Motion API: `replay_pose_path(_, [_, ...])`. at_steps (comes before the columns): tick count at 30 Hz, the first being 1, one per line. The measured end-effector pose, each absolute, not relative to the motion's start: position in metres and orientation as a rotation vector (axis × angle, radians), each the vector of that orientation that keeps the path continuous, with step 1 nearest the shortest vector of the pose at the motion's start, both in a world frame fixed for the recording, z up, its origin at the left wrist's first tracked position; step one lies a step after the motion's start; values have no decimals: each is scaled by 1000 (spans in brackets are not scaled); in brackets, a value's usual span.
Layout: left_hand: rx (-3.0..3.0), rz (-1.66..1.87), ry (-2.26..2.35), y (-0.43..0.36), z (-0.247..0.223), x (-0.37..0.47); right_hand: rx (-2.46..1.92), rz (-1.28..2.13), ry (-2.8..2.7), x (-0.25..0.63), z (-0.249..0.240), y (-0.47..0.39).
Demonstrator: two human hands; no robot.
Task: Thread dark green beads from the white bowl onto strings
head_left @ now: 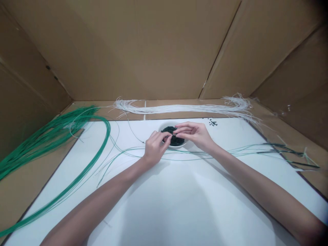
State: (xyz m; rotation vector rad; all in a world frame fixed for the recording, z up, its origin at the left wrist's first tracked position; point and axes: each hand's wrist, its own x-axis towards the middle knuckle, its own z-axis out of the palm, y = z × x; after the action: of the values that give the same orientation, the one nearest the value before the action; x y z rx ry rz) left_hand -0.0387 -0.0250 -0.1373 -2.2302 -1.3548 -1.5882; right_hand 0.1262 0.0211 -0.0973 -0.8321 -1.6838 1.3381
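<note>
Forearms (112, 186) converging, left hand (154, 145) pinching wire (172, 135), right hand (196, 135) curved

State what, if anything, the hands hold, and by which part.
The left hand appears to pinch a thin pale strand near its tip, above the white bowl. Whether the right hand grips anything cannot be told.

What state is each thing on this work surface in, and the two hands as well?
Left hand: fingertips pinched, apparently on a thin strand.
Right hand: fingers extended; any grip too small to tell.
White bowl: upright, holding dark beads.
Loose dark beads: scattered behind the bowl, towards the right.
White strands: bundled lengthwise, ends splayed.
Thick green bundle: curved, lying at left.
</note>
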Motion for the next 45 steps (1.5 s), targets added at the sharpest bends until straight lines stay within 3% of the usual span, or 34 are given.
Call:
replay_pose_path(29, [-2284,-1599,-1273,-25,-139,-39,-848,1287,-1713,124,-99,14])
replay_pose_path(45, [-2297,-1570,-1276,-26,-138,-40,-915,1019,-1917,125,-99,13])
